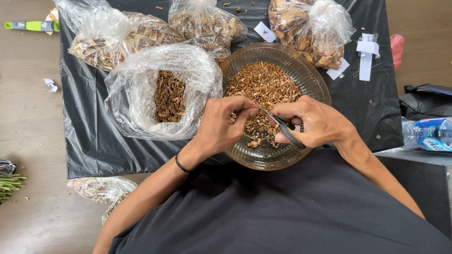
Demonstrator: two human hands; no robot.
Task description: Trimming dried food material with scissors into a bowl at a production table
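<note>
Black plastic sheet (89, 141) covers the surface, glass bowl (310, 77) sits on it near the person, part full of chopped brown dried bits (263, 84). Both hands over the bowl's near half. Right hand (315, 122) closed around a pair of scissors (282, 126), fingers through the dark handles, blades pointing left toward the other hand. Left hand (221, 124) pinched shut, thumb and fingertips gripping a small dried piece (253, 111) right at the blade tips; piece mostly hidden by the fingers. Thin black band (181, 165) on the left wrist. Few cut scraps lie on the bowl floor just below the hands.

Open clear bag (162, 91) of the same brown pieces just left of the bowl, touching its rim. Three tied clear bags (113, 37) of larger dried chunks along the far edge of the sheet. White paper slips (366, 54) beside the right-hand bag. Green-handled tool (30, 26) on the wood floor at far left, water bottle (431, 134) at the right edge, another bag (101, 188) by the left elbow.
</note>
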